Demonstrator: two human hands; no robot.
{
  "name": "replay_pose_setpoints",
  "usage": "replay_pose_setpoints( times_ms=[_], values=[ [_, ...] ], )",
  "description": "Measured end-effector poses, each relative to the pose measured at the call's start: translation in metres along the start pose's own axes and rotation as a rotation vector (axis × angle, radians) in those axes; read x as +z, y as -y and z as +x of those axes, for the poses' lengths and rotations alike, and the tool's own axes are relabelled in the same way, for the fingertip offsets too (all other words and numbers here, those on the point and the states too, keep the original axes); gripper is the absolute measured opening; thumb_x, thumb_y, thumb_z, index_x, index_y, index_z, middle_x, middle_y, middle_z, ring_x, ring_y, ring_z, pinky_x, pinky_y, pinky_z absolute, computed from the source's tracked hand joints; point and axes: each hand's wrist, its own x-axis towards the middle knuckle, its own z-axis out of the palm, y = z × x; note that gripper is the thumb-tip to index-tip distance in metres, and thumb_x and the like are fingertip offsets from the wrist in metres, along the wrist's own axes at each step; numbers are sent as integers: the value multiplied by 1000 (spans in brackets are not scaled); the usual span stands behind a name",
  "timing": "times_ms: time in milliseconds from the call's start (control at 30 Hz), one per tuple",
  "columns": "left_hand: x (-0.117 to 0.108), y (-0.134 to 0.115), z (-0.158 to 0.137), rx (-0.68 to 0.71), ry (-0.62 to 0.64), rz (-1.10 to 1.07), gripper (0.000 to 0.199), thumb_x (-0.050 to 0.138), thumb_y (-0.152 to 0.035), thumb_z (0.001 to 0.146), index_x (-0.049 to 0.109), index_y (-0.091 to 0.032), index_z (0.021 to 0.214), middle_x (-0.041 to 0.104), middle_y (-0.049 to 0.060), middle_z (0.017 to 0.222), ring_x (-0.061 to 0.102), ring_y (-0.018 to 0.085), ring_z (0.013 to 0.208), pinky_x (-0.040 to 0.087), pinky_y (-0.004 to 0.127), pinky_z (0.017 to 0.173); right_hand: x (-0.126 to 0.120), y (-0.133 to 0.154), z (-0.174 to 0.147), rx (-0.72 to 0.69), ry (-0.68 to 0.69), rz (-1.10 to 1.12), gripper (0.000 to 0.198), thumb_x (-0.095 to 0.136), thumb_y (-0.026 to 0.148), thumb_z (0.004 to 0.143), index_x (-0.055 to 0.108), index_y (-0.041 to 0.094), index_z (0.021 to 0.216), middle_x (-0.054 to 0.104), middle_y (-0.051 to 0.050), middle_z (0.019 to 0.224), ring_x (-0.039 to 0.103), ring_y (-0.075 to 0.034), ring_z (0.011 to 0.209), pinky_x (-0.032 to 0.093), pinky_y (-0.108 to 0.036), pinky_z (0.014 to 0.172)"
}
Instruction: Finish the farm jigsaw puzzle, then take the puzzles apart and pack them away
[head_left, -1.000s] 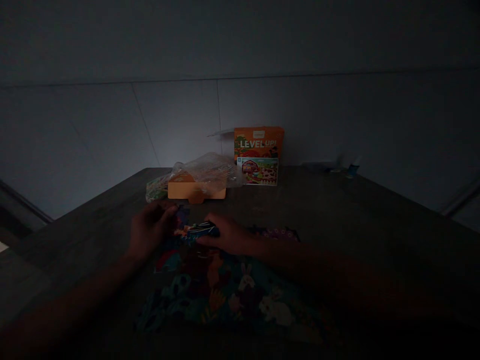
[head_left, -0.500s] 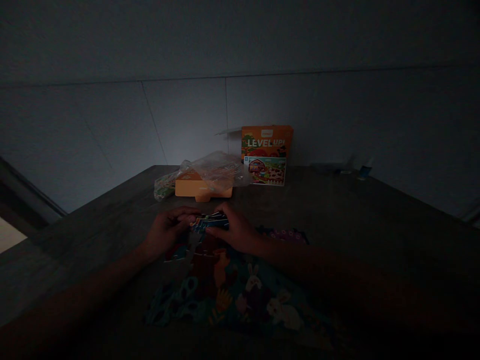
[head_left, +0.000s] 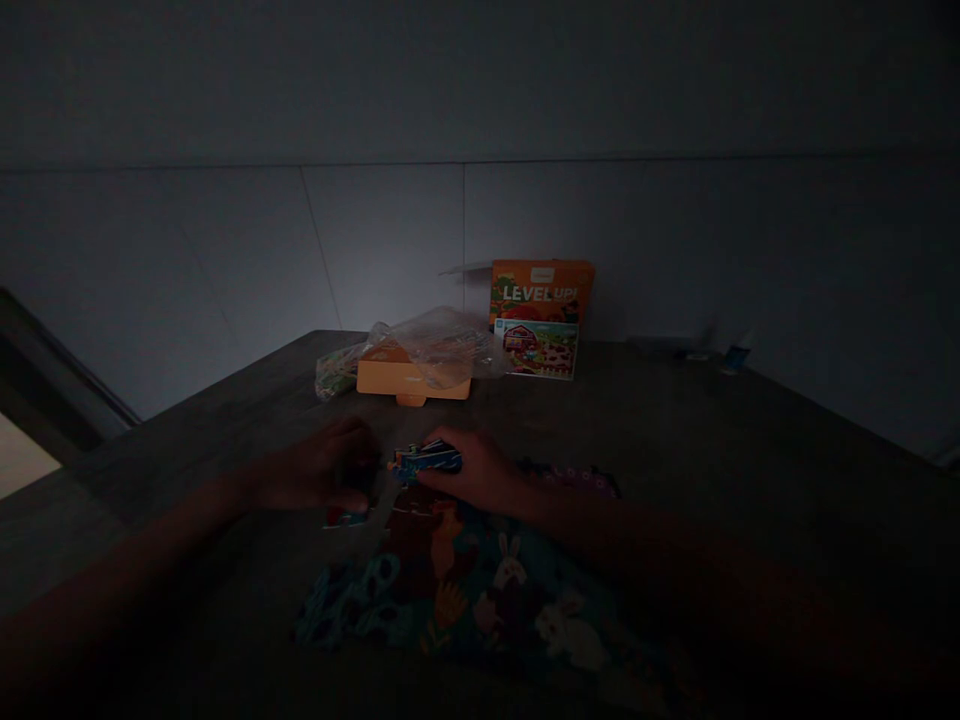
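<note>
The scene is very dark. My right hand (head_left: pixel 480 470) grips a small stack of puzzle pieces (head_left: pixel 427 458), with thumb below and fingers above. To its left, my left hand (head_left: pixel 322 468) hovers low over the table with bent fingers, thumb apart from them; shadow and blur hide whether it holds a piece. Beside its thumb lie a few loose puzzle pieces (head_left: pixel 343 518). A partly assembled jigsaw puzzle (head_left: pixel 480 590) with white rabbits, an orange animal and a red-brown area lies below both hands, partly covered by my right forearm.
An orange box marked LEVEL UP (head_left: pixel 544 290) stands at the back, with a farm picture card (head_left: pixel 541 350) leaning against it. Left of these, a clear plastic bag (head_left: pixel 442 340) lies over an orange box part (head_left: pixel 412 380). A small bottle (head_left: pixel 736 355) stands at the far right.
My left hand has left the stack and moved left and down to the loose pieces. The stack stays in my right hand. The view has shifted slightly.
</note>
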Motion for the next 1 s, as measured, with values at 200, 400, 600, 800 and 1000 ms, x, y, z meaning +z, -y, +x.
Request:
replay_pose_setpoints(
  times_ms=[200, 400, 600, 800, 1000],
  values=[
    [7, 1, -2, -192, 46, -212, 39, 69, -46, 73, 50, -17, 90, 55, 1, 82, 54, 18, 73, 42, 25, 59, 0, 1, -2, -15, 17, -1, 30, 71, 32, 78, 64, 18, 104, 70, -2, 90, 65, -15, 79, 48, -25, 68],
    [19, -2, 6, -186, -333, -426, 23, 56, -38, 86, 50, -17, 92, 56, 2, 78, 54, 18, 72, 43, 26, 60, -2, 5, -5, -84, 27, 9, 32, 70, 35, 80, 63, 17, 105, 69, -3, 93, 64, -15, 81, 48, -26, 70],
    [30, -43, 10, -32, -342, -717, 26, 54, -43, 90, 56, -17, 94, 59, 2, 79, 55, 15, 66, 45, 26, 59, -1, 5, -3, -239, 10, -70, 30, 76, 33, 74, 58, 18, 93, 61, -4, 99, 59, -17, 89, 46, -28, 77],
    [35, -52, 8, 83, -332, -684, 30, 36, -43, 99, 54, -20, 107, 58, 6, 102, 56, 20, 91, 47, 32, 78, -1, 3, -3, -121, 41, -19, 32, 72, 36, 78, 54, 20, 99, 62, -1, 92, 60, -17, 83, 45, -28, 72],
    [43, -47, 9, 125, -188, -443, 38, 48, -42, 93, 41, -20, 124, 54, 9, 113, 54, 24, 101, 47, 39, 87, 0, 2, -3, -101, 63, 62, 50, 71, 28, 79, 48, 22, 123, 65, -4, 110, 63, -18, 96, 48, -31, 82]
  ],
)
